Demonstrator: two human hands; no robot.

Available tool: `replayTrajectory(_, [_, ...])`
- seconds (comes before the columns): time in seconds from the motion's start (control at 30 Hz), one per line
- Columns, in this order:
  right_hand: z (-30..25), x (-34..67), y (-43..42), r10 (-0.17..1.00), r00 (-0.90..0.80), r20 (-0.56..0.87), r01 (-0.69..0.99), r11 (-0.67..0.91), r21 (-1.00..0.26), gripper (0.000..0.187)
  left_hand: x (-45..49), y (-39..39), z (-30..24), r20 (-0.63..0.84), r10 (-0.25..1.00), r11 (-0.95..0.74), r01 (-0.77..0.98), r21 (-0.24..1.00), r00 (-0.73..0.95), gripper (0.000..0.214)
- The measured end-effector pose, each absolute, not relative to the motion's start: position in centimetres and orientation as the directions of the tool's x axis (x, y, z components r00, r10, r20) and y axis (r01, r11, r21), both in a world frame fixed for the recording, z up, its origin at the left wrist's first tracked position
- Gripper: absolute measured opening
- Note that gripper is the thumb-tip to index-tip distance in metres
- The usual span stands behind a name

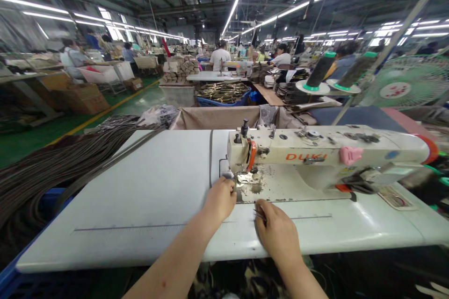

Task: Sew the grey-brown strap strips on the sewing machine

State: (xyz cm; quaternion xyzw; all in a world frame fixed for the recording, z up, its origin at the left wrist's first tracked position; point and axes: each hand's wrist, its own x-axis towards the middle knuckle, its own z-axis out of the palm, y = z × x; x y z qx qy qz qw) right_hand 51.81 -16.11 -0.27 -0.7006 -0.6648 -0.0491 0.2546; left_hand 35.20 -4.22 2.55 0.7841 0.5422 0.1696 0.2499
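A white sewing machine (329, 154) with orange lettering stands on a pale worktable (168, 173). My left hand (221, 198) is just left of its needle area, fingers curled together by the metal needle plate (247, 178). Whatever those fingers pinch is hidden. A narrow dark strip (211, 154) lies across the table and reaches down to that hand. Close to the table's front, my right hand (278, 231) is closed around a small pointed metal tool (258, 215); its points stick out leftward, and the rest is covered by the fingers.
Long dark strips (80, 163) hang in a heap over the table's left side. Behind the table is a cloth-lined bin (217, 117). Two thread cones (319, 72) and a green fan (403, 84) stand at the right. Co-workers sit farther back.
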Motion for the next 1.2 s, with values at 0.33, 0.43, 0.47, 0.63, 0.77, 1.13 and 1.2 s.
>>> replayTrajectory(0.33, [0.0,51.6,-16.2,0.905,0.122,0.407,0.95,0.012,-0.312,0.031,36.2,-5.8,3.4,-0.109,0.927,-0.239,0.786,0.57,0.36,0.016])
replayTrajectory(0.43, [0.0,51.6,-16.2,0.909,0.116,0.4,0.944,0.024,-0.33,0.03,36.0,-6.2,3.1,-0.13,0.914,-0.248,0.784,0.57,0.383,0.017])
replayTrajectory(0.47, [0.0,51.6,-16.2,0.91,0.117,0.398,0.942,0.025,-0.335,0.029,35.9,-6.4,3.0,-0.132,0.91,-0.251,0.778,0.576,0.392,0.018])
replayTrajectory(0.63, [-0.5,51.7,-16.3,0.896,0.141,0.421,0.924,0.033,-0.381,0.032,35.2,-7.6,2.4,-0.134,0.881,-0.289,0.739,0.608,0.454,0.048])
replayTrajectory(0.77, [-0.8,52.5,-16.5,0.875,0.196,0.443,0.832,0.091,-0.547,0.034,34.5,-8.3,3.1,-0.095,0.852,-0.384,0.739,0.553,0.514,0.066])
replayTrajectory(1.13, [-1.7,57.0,-24.0,0.784,0.601,0.153,0.355,-0.09,-0.931,0.052,33.9,-8.3,0.7,0.264,0.677,-0.73,0.577,0.368,0.687,0.047])
replayTrajectory(1.2, [-2.5,58.8,-25.9,0.7,0.704,0.121,0.34,-0.183,-0.922,0.06,33.6,-7.7,-1.0,0.333,0.643,-0.765,0.569,0.302,0.689,0.04])
